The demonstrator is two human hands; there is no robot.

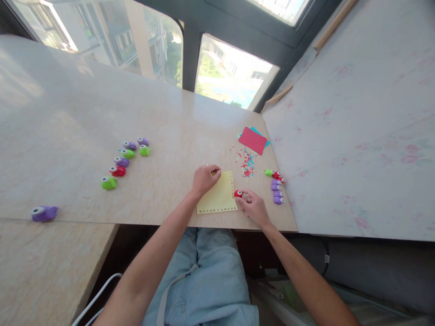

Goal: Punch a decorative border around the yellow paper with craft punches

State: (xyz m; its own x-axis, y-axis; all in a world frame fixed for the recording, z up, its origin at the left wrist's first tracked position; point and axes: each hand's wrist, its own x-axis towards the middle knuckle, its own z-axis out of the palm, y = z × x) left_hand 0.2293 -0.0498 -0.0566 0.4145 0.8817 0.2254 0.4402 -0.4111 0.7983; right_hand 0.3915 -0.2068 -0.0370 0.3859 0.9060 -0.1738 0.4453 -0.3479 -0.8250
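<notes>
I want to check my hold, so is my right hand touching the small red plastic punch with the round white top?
Touching. The head view shows your right hand with its fingers against the red punch, no gap visible between them.

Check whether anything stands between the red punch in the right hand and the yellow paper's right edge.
Nothing visible does: the right hand holds the red punch at the right edge of the yellow paper. The left hand is over its upper left.

Light-blue denim jeans point(217, 280) (a pale grey strap point(163, 301) curves across them), and bare forearms point(159, 244).
</notes>
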